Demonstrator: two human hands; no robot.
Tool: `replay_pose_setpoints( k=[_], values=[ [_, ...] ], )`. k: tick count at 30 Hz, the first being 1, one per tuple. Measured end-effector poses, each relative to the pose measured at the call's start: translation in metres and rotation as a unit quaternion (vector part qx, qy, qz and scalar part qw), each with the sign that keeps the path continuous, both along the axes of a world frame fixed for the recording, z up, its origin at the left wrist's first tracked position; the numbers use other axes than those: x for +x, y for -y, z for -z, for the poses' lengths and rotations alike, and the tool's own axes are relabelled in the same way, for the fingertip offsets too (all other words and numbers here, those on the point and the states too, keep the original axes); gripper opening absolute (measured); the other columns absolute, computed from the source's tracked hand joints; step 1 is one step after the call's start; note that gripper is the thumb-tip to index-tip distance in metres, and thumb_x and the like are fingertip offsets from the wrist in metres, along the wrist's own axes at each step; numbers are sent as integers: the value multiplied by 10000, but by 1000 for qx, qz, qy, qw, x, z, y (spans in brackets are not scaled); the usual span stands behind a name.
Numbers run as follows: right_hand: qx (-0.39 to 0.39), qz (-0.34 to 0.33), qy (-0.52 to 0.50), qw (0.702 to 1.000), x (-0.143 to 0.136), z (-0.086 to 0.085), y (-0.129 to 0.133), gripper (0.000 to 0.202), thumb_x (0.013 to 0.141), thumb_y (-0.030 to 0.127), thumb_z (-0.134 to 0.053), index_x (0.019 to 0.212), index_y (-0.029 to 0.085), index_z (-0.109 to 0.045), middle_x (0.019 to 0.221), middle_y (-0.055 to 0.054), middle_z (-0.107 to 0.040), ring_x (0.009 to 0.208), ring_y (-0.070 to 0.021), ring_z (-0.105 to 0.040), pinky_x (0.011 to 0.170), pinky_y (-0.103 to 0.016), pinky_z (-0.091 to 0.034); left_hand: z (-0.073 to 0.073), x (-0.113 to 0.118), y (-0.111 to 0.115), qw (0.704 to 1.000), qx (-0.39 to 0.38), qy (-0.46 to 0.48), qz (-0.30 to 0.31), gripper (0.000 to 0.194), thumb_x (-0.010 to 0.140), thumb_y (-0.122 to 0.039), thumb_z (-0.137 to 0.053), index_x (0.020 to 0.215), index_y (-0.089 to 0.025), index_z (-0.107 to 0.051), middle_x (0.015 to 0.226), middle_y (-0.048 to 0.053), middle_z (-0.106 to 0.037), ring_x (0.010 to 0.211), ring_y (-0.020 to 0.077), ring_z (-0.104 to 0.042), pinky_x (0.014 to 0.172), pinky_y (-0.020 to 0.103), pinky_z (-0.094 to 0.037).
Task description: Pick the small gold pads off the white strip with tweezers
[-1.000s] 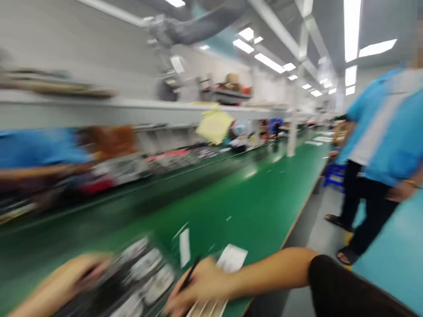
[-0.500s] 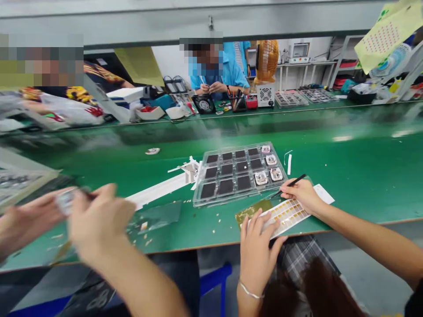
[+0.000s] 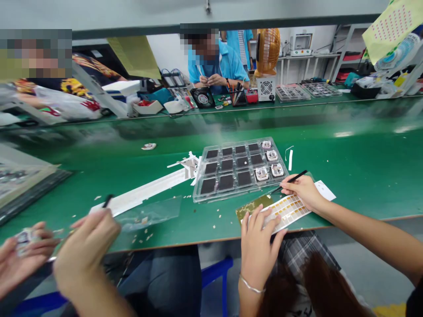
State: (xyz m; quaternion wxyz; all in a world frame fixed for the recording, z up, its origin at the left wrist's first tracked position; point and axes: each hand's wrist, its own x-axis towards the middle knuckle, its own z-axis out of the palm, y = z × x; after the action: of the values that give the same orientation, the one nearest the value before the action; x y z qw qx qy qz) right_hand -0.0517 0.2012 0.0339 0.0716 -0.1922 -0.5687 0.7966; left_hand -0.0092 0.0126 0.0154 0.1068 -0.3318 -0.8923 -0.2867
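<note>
My left hand (image 3: 256, 246), a bracelet at its wrist, lies palm down with fingers spread on a white sheet (image 3: 287, 216) bearing rows of small amber rectangles. In my right hand (image 3: 302, 191) is a thin black pair of tweezers (image 3: 298, 176), pinched, with its tip pointing left. That tip is close to an olive-green piece of film (image 3: 247, 212), which lies partly under the sheet. Beyond my hands stands a clear plastic tray (image 3: 228, 194) with dark square pockets. Several white square parts (image 3: 261, 174) sit in pockets on its right side.
At left, one hand of a co-worker (image 3: 84, 251) holds a dark-tipped tool, and the other a white part (image 3: 24, 240). White strips (image 3: 148, 191), clear film (image 3: 158, 214) and scraps lie on the green bench (image 3: 363, 176). Another tray (image 3: 29, 180) stands far left. Someone sits across.
The co-worker's two hands have drawn apart, the one with the white part moving down and left. My hands and the tweezers have hardly moved. The view has shifted slightly.
</note>
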Motion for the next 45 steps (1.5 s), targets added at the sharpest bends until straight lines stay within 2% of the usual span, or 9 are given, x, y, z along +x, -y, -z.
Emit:
replay_pose_setpoints(
  k=[10,15,20,24,30,35,45],
  values=[
    [-1,0,-21,1000,2,1,-4,307,484,276,-866,668,128,-669,597,-26,-666,524,-110,-626,496,-177,-503,-2,2,0,1000,16,12,2,209,860,-294,-535,1054,-297,-615,1190,32,-587,1228,247,-435,1030,558,-306],
    [8,9,-45,999,7,-17,-13,273,519,260,-855,671,138,-664,600,-18,-664,533,-94,-614,501,-164,-485,-4,5,-1,1000,17,10,2,239,865,-272,-525,1090,-294,-601,1218,28,-580,1253,246,-421,1052,563,-292],
    [43,2,-53,998,25,-34,-16,210,599,234,-816,700,143,-656,566,-14,-653,496,-86,-578,489,-181,-459,-6,7,-2,1000,-9,1,-1,272,872,-299,-510,1133,-295,-583,1246,38,-564,1256,266,-419,1032,583,-322],
    [52,-41,-20,998,40,-23,-11,220,638,242,-792,708,148,-605,531,-3,-635,446,-83,-539,439,-181,-413,-6,8,1,998,-55,-37,20,352,867,-270,-513,1218,-275,-530,1266,75,-540,1269,294,-399,995,615,-354],
    [44,-27,-37,998,50,-3,-8,248,682,219,-775,751,173,-541,512,23,-617,438,-81,-536,425,-165,-411,-8,10,7,996,-56,-61,36,322,869,-255,-502,1184,-271,-564,1289,88,-519,1279,314,-393,978,624,-371],
    [57,-37,-43,997,61,-1,-7,210,723,191,-750,763,184,-543,521,35,-615,454,-71,-552,423,-145,-417,-11,8,8,995,-62,-64,49,321,871,-252,-495,1178,-286,-580,1330,101,-486,1301,344,-360,967,636,-372],
    [102,-28,-26,994,71,0,-3,194,715,173,-743,743,181,-552,538,28,-615,456,-82,-572,400,-154,-430,-9,8,7,999,-10,-28,38,278,890,-328,-469,1130,-329,-609,1290,82,-532,1290,312,-391,998,616,-354]
  ],
)
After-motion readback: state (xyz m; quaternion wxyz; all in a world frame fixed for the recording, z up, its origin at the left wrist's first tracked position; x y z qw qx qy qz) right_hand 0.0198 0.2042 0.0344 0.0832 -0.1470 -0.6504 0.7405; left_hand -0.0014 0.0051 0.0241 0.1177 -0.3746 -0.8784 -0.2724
